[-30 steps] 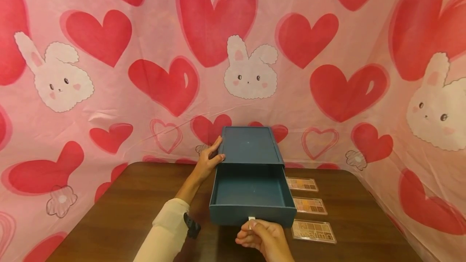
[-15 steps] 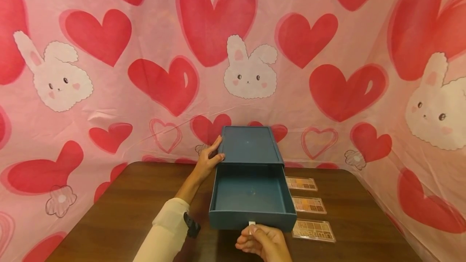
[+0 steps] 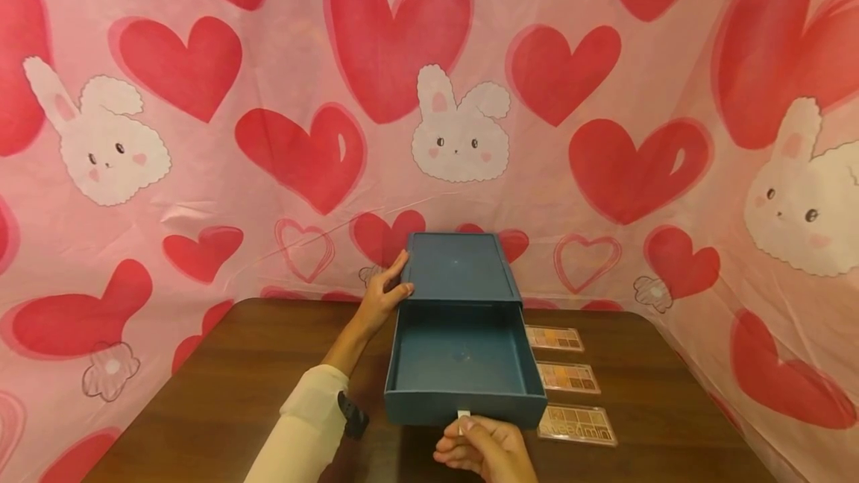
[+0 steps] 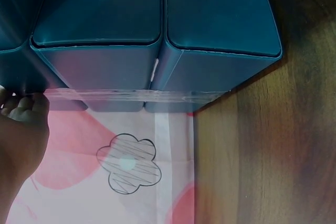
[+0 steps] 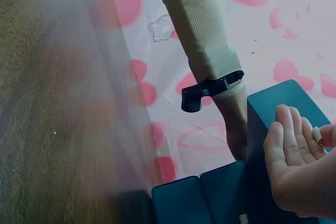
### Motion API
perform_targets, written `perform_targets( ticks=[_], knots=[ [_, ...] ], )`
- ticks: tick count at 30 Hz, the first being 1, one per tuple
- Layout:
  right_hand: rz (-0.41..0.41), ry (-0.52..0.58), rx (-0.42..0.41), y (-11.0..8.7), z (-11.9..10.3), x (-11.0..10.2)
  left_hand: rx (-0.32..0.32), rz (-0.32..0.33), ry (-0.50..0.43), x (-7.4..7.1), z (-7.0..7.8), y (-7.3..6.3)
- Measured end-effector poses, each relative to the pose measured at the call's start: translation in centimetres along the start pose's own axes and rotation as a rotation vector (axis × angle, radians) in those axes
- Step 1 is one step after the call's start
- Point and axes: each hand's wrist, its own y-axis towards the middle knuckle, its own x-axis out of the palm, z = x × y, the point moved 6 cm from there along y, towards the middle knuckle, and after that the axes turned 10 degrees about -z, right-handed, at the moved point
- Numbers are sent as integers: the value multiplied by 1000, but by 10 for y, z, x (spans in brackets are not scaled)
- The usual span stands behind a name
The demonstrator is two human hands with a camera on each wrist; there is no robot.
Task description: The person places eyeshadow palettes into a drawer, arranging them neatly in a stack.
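Observation:
A blue drawer [image 3: 432,406] juts toward me from a blue drawer unit [image 3: 458,265], and nothing lies on its visible floor. My right hand [image 3: 486,449] pinches the small white pull tab [image 3: 464,415] on the drawer's front between thumb and fingers. That tab [image 5: 316,134] also shows in the right wrist view. Against the unit's left side rests my left hand [image 3: 381,300], its thumb at the top edge. In the left wrist view the left hand [image 4: 26,129] is only partly seen, touching the unit. Clear tape [image 4: 142,95] runs across several blue sections there.
Three clear-lidded makeup palettes [image 3: 577,424] lie in a column on the brown wooden table [image 3: 644,379], right of the drawer. A pink cloth [image 3: 268,80] with hearts and bunnies hangs behind and at the right. A dark band [image 3: 353,414] circles the left wrist.
The drawer has slid slightly farther out toward me, and my right hand has moved with it, keeping its pinch on the tab. My left hand has stayed against the unit.

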Motion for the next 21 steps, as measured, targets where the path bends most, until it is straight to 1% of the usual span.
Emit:
perform_targets(
  ticks=[6,12,14,16,18,21],
  knots=[
    [8,-5,14,-1,0,0,-11,-12,-27,0,0,-1],
    [0,-4,44,2,-2,-1,-7,-5,4,-4,-2,0],
    [1,-21,60,2,-2,-2,-5,0,13,-5,-3,0],
    [-17,-56,91,0,-4,-3,-6,-2,17,-5,-5,-1],
    [-60,-110,111,-3,-8,-4,-4,-13,14,-3,-5,-1],
    [-156,-249,135,-9,-17,-5,1,-21,5,-2,-4,0]
  ],
)
